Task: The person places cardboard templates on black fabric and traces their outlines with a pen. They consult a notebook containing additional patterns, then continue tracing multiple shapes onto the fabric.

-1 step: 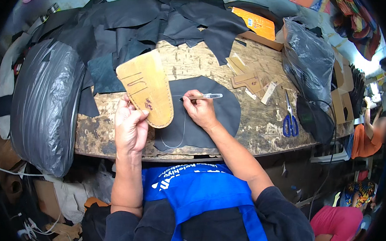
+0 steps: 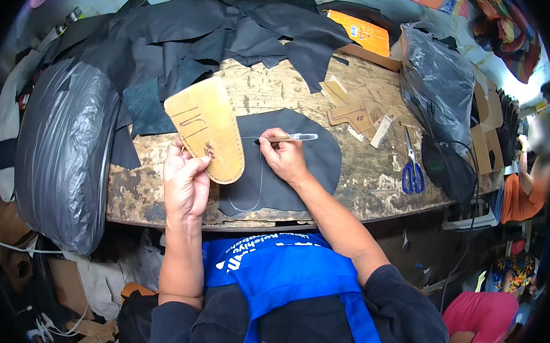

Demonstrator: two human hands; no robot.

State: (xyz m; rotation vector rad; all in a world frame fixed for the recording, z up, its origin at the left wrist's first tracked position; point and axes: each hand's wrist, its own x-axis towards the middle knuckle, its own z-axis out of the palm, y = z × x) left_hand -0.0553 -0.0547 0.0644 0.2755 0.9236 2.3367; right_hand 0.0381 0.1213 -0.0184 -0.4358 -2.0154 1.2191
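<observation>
My left hand (image 2: 186,178) pinches a tan pattern piece (image 2: 212,134) between thumb and fingers, lifted over the left part of a black leather piece (image 2: 300,170). The pattern has a rounded lower end, small marks along its edge and cut slots near its top. My right hand (image 2: 283,157) grips a pen (image 2: 298,137) with a clear cap end, resting on the black leather. A thin pale curved outline (image 2: 260,191) runs on the leather, partly hidden behind the pattern and my right hand.
Blue-handled scissors (image 2: 412,171) and brown card templates (image 2: 353,116) lie to the right on the worn wooden table (image 2: 378,190). Black leather sheets (image 2: 182,25) are heaped at the back. Plastic-wrapped bundles (image 2: 63,154) flank the table. An orange box (image 2: 361,31) stands behind; people sit at far right.
</observation>
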